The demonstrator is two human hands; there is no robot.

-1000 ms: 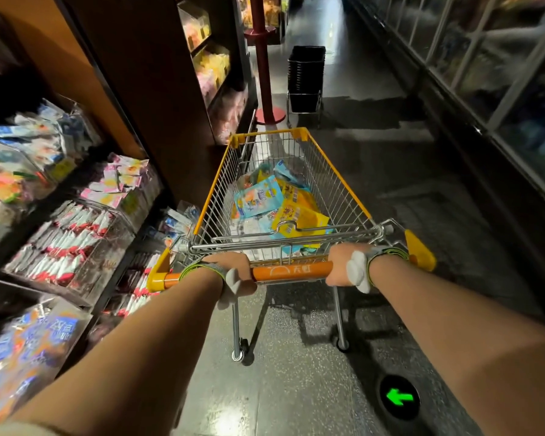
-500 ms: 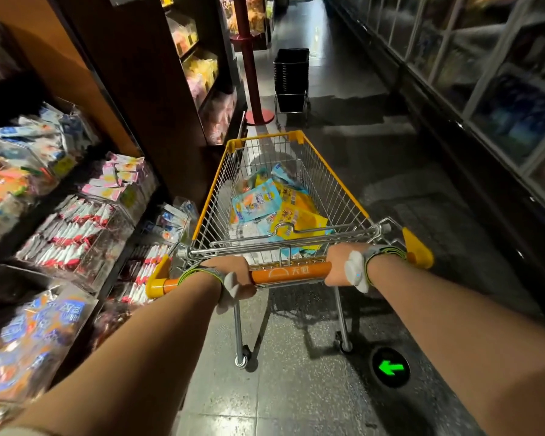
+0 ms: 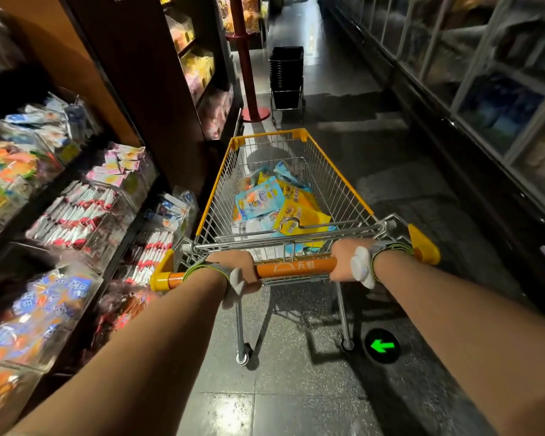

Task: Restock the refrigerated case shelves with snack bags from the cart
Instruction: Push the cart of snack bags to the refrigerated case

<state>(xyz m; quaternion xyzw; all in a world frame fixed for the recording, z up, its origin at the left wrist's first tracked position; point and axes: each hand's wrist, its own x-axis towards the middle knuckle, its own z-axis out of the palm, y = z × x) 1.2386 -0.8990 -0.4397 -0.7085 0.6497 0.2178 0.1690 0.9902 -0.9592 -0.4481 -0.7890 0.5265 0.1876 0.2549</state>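
Observation:
A wire shopping cart (image 3: 334, 187) with yellow trim stands in the aisle in front of me. Blue and yellow snack bags (image 3: 274, 202) lie piled in its basket. My left hand (image 3: 238, 267) grips the orange cart handle (image 3: 296, 267) near its left end. My right hand (image 3: 346, 258) grips the same handle on its right side. Both wrists wear bands. The refrigerated case (image 3: 497, 99) with glass doors runs along the right side of the aisle.
Open shelves (image 3: 85, 212) of packaged snacks line the left, close to the cart. A red pole (image 3: 244, 61) and a stack of black baskets (image 3: 287, 77) stand ahead in the aisle. A green arrow marker (image 3: 382, 345) glows on the tiled floor.
The cart and I have rolled forward along the aisle; the floor arrow has slid back toward me and the basket stack is nearer. Both hands keep their grip on the handle.

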